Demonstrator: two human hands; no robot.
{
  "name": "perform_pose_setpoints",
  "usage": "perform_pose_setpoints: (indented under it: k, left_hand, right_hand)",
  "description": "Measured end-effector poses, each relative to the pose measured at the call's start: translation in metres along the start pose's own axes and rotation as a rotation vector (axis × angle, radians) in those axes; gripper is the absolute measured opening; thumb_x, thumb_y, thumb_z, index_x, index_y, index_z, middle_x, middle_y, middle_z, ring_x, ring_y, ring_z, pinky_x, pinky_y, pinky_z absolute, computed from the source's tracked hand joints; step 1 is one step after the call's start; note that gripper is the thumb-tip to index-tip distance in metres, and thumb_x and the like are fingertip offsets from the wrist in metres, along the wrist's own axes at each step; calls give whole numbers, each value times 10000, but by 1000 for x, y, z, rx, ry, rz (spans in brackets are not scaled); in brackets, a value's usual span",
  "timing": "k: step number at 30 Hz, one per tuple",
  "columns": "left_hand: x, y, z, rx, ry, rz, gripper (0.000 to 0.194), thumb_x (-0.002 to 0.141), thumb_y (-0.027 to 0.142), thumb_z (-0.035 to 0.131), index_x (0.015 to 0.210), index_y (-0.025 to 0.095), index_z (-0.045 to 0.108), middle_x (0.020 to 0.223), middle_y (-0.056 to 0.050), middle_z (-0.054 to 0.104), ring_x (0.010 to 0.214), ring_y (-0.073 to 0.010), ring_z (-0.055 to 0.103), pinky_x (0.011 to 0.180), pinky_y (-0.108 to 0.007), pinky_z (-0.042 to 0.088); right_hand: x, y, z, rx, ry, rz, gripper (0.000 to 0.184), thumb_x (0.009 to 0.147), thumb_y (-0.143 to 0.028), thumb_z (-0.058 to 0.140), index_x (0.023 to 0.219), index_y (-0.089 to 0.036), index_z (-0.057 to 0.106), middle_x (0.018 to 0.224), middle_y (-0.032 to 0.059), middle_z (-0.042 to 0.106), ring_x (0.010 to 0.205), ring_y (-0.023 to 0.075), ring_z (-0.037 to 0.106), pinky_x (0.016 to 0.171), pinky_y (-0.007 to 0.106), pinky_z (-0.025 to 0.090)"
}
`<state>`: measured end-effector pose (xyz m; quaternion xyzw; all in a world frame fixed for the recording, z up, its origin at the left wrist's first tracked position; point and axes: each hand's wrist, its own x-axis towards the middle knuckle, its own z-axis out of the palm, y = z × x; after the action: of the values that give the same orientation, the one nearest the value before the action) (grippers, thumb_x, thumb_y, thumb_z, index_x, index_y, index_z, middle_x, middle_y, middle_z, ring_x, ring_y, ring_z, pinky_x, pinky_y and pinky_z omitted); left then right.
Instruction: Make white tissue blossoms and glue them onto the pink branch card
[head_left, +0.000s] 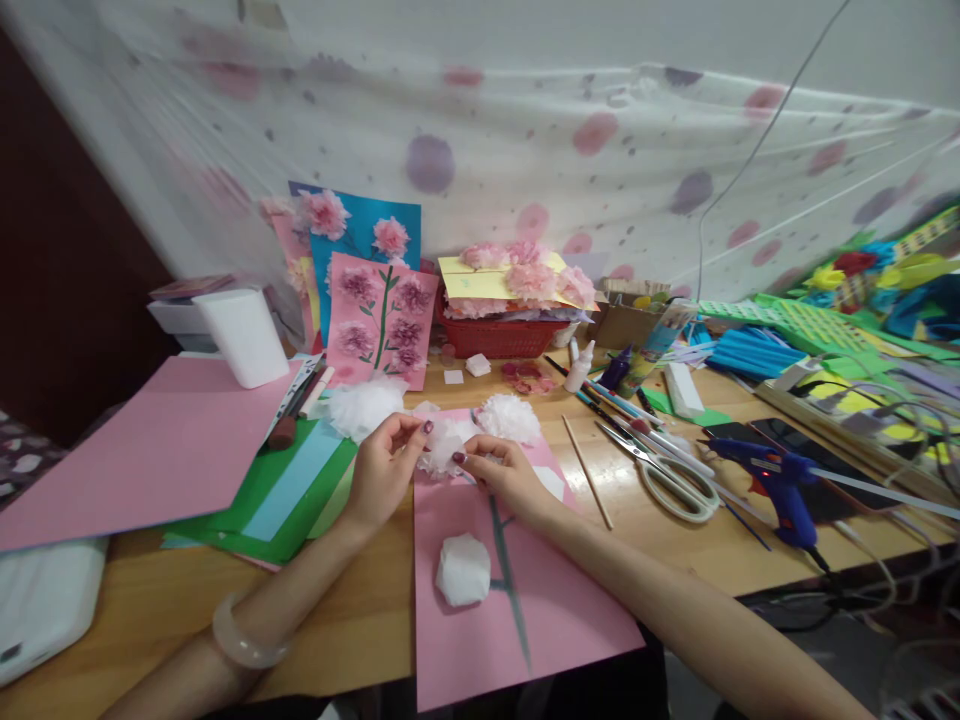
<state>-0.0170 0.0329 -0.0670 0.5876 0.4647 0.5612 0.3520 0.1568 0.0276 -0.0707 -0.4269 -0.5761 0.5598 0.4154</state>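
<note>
My left hand (pixel 386 465), with a pale bangle on its wrist, is closed in a pinch at the left edge of a white tissue-paper flower (pixel 447 440). My right hand (pixel 506 475) pinches the same flower from the right. Its thin petals show between my fingertips, over the top of a pink sheet (pixel 457 655). A dark green stem (pixel 506 565) is painted on that sheet. Lower down on it lies a rounded white tissue bundle (pixel 463 570). Another fluffy white flower (pixel 508 418) rests near the sheet's top edge, and loose white tissue (pixel 367 405) is left of it.
To the right are a wooden stick (pixel 587 470), scissors (pixel 660 470), a blue glue gun (pixel 780 480) and a white glue bottle (pixel 580 368). A red basket (pixel 491 338) and a finished pink flower card (pixel 382 325) stand behind. Coloured sheets (pixel 150 440) lie left.
</note>
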Motion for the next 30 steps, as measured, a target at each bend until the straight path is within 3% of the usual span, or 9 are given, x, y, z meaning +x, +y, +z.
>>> perform_pose_setpoints:
  k: [4, 8, 12, 15, 20, 22, 24, 27, 30]
  left_hand:
    - [7, 3, -4, -227, 130, -97, 255, 734, 394, 703, 782, 155, 627, 709, -2, 649, 676, -130, 606, 680, -248, 502]
    - [6, 10, -3, -440, -117, -303, 304, 634, 374, 770, 819, 145, 692, 1011, -74, 695, 868, -179, 643, 768, -292, 528]
    - [1, 7, 1, -233, -269, -291, 272, 655, 394, 757, 752, 143, 713, 841, -69, 714, 776, -181, 650, 709, -278, 525]
    - [9, -5, -6, -61, -131, -202, 325, 682, 452, 702, 788, 145, 708, 761, -64, 711, 719, -194, 655, 697, -313, 540]
    - [41, -20, -42, 202, 221, -80, 311, 690, 411, 668, 848, 144, 643, 886, -112, 688, 923, -303, 644, 838, -450, 516]
    - [45, -18, -49, 286, 334, -16, 330, 677, 335, 697, 942, 152, 623, 1096, -140, 639, 1187, -361, 516, 1026, -503, 389]
    - [40, -13, -46, 373, 393, 92, 362, 703, 283, 697, 1033, 164, 606, 1258, -138, 557, 1326, -355, 376, 1133, -489, 245]
    - [19, -2, -26, 561, 301, 397, 274, 809, 264, 627, 1074, 197, 614, 1231, -116, 575, 1236, -302, 469, 1089, -475, 293]
    - [-3, 7, -7, 668, 34, 658, 183, 860, 273, 602, 1035, 249, 650, 1097, -64, 659, 1100, -267, 541, 994, -458, 334]
  right_hand:
    - [2, 3, 0, 22, 17, 8, 316, 727, -462, 668, 659, -183, 537, 486, -78, 391, 457, 78, 310, 475, 241, 200]
    - [4, 5, -1, 21, 31, -35, 316, 742, -487, 666, 752, -176, 613, 512, -76, 398, 465, 79, 295, 476, 244, 195]
    - [3, 4, -1, -7, -10, -62, 320, 731, -479, 676, 764, -161, 650, 555, -51, 468, 477, 75, 314, 471, 244, 196]
    - [2, 2, 2, 64, -15, -2, 346, 724, -483, 700, 833, -158, 651, 519, -74, 417, 444, 63, 279, 446, 230, 177]
    - [1, -3, 0, 560, -96, 210, 351, 720, -433, 753, 894, -168, 603, 496, -119, 287, 410, 42, 181, 398, 177, 131]
    - [3, -7, -3, 753, -102, 297, 331, 738, -389, 754, 907, -147, 603, 543, -91, 374, 419, 38, 270, 386, 154, 185]
    - [5, -10, -6, 893, -101, 375, 319, 807, -398, 691, 938, -120, 603, 615, -32, 496, 474, 60, 430, 415, 154, 316]
    - [7, -13, -7, 970, -111, 399, 334, 898, -422, 568, 974, -99, 600, 774, 80, 627, 684, 146, 624, 609, 243, 503]
    - [7, -13, -4, 972, -146, 350, 310, 920, -414, 524, 969, -118, 604, 897, 118, 662, 816, 186, 656, 720, 295, 514]
